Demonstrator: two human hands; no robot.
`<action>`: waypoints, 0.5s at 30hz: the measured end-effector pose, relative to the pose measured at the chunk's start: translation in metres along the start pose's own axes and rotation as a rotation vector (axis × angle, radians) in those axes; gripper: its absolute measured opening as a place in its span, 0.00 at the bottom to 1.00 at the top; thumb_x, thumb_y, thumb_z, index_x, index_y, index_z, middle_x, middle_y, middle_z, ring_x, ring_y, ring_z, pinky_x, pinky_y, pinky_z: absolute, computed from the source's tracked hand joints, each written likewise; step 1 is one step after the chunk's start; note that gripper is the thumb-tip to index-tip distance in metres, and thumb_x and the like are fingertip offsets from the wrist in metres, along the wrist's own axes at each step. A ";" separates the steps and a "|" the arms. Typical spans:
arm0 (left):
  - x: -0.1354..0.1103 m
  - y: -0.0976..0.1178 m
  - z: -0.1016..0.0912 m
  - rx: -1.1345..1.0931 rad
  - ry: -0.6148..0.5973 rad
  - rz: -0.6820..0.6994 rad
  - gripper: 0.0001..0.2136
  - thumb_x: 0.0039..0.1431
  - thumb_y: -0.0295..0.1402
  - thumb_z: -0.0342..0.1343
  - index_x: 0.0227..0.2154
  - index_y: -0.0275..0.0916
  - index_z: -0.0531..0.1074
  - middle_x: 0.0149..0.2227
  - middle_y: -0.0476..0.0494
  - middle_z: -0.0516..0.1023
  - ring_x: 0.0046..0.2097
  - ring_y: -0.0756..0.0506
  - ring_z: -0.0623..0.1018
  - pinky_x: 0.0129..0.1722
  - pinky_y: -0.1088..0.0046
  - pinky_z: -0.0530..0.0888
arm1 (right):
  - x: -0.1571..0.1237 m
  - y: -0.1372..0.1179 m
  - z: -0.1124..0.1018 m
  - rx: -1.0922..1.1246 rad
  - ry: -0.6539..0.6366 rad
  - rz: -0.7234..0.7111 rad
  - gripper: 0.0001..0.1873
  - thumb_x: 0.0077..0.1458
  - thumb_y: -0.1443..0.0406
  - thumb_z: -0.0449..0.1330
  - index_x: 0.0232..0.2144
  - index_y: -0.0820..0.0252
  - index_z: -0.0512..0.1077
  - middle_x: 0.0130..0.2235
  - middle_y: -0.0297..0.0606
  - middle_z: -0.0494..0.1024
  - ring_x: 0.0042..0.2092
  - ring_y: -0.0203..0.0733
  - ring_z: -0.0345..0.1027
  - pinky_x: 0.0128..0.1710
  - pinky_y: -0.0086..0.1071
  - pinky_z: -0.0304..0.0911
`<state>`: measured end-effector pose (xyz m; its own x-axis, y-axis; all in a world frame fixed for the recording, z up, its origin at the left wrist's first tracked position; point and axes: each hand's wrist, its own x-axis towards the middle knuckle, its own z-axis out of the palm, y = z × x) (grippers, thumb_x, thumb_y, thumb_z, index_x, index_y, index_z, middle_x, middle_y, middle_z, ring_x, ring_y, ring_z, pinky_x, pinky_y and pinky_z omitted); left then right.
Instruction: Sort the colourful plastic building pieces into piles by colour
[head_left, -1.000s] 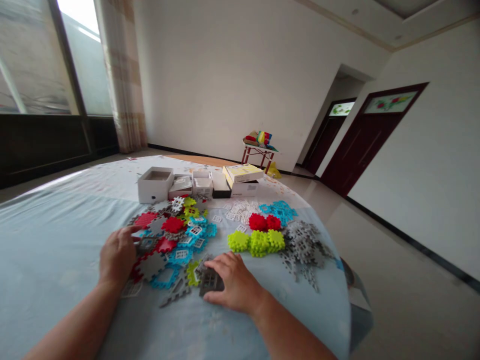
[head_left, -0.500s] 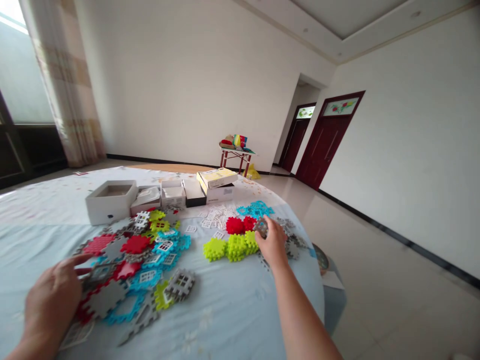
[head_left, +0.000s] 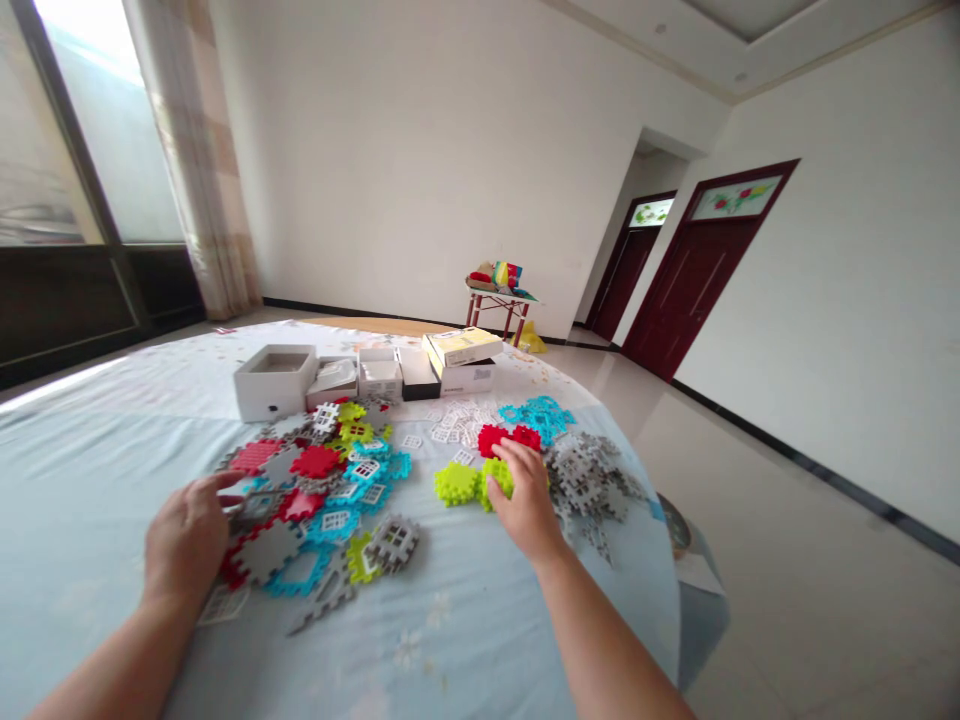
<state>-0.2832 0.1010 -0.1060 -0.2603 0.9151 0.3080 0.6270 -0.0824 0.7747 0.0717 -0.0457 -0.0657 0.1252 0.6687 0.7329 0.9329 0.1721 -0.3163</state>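
My left hand is at the left edge of a mixed heap of notched plastic building tiles, its fingers closed on a grey tile. Around it lie a red tile, a large grey tile and a blue frame tile. Over on the right, my right hand is above the lime-green tiles, fingers apart, with no tile visible in it. It partly covers the green pile. Red tiles lie just beyond its fingertips, and a grey tile pile sits to its right.
White window pieces and a blue tile pile lie behind the green ones. A white box, smaller open boxes and a yellow-topped box stand in a row farther back. The round table's edge curves at right.
The view has turned left. My right hand has let go of the grey tile and moved from the grey pile to the green tiles. My left hand still holds its grey tile.
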 end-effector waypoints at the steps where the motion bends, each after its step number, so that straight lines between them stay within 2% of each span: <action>1: -0.001 0.003 -0.001 -0.024 -0.009 -0.022 0.22 0.55 0.38 0.33 0.37 0.37 0.72 0.28 0.42 0.76 0.31 0.44 0.74 0.25 0.71 0.68 | -0.002 -0.013 0.004 0.052 -0.063 -0.031 0.20 0.51 0.67 0.53 0.48 0.57 0.64 0.49 0.45 0.67 0.52 0.47 0.57 0.53 0.45 0.53; 4: -0.002 0.007 -0.002 -0.064 -0.019 -0.052 0.22 0.54 0.38 0.34 0.37 0.37 0.72 0.28 0.43 0.75 0.32 0.44 0.74 0.27 0.71 0.68 | -0.012 -0.045 0.015 0.186 -0.243 -0.107 0.20 0.50 0.65 0.56 0.48 0.56 0.65 0.48 0.43 0.68 0.51 0.45 0.59 0.52 0.43 0.55; 7: -0.004 0.009 -0.003 -0.086 -0.017 -0.064 0.22 0.54 0.38 0.34 0.38 0.37 0.72 0.28 0.43 0.75 0.32 0.44 0.74 0.28 0.71 0.68 | -0.022 -0.066 0.027 0.266 -0.391 -0.151 0.25 0.48 0.59 0.59 0.49 0.57 0.64 0.48 0.42 0.68 0.50 0.45 0.59 0.52 0.41 0.56; 10: -0.007 0.013 -0.005 -0.103 -0.017 -0.070 0.21 0.54 0.38 0.35 0.37 0.37 0.72 0.28 0.44 0.74 0.33 0.44 0.74 0.29 0.71 0.68 | -0.029 -0.073 0.037 0.281 -0.494 -0.153 0.30 0.46 0.55 0.61 0.51 0.59 0.63 0.49 0.44 0.68 0.51 0.47 0.59 0.52 0.42 0.54; 15: -0.010 0.017 -0.007 -0.126 -0.018 -0.087 0.20 0.54 0.38 0.36 0.37 0.38 0.72 0.28 0.44 0.74 0.32 0.45 0.73 0.27 0.72 0.67 | -0.031 -0.073 0.042 0.323 -0.557 -0.073 0.30 0.42 0.58 0.64 0.49 0.59 0.65 0.47 0.42 0.70 0.49 0.47 0.60 0.52 0.41 0.55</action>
<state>-0.2749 0.0881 -0.0922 -0.2957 0.9276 0.2281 0.5056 -0.0506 0.8613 -0.0141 -0.0485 -0.0902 -0.2096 0.9072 0.3648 0.7727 0.3823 -0.5067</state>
